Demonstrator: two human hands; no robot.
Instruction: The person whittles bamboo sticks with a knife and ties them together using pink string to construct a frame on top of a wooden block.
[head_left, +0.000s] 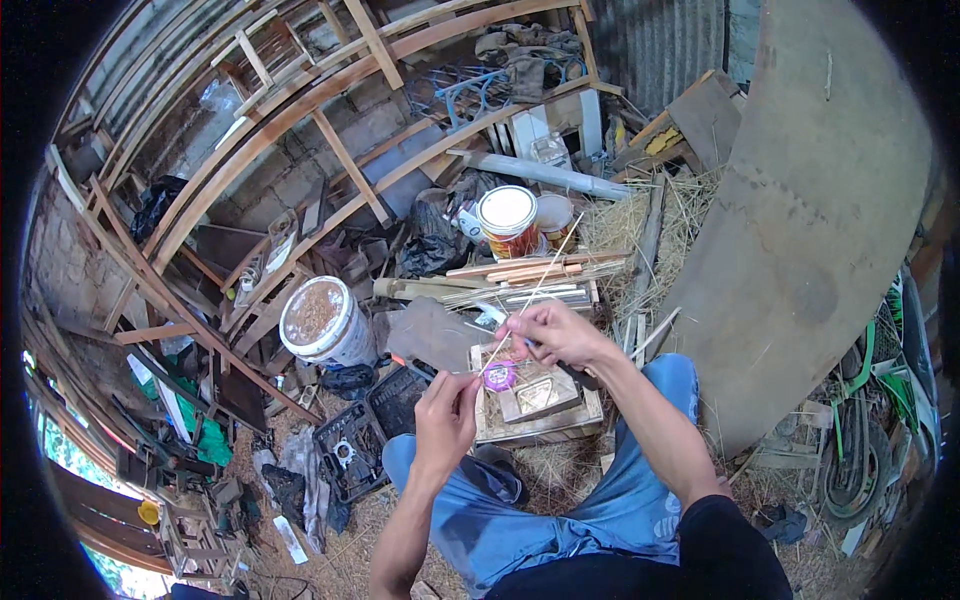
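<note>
My left hand (446, 415) pinches the lower end of a thin bamboo stick (530, 300) that slants up to the right. My right hand (551, 333) grips a small knife with its blade against the stick's middle. Below the hands lies a wooden block (540, 425) with a small purple round lid (498, 376) and a yellowish flat piece (540, 393) on it. My knees in blue jeans (560, 500) flank the block.
A bundle of bamboo slivers and wood strips (530, 275) lies beyond the hands, beside a tin can (508, 222). A white bucket (322, 322) stands at left, an open black tool case (365, 430) near my left knee. A large curved grey slab (810, 220) rises at right.
</note>
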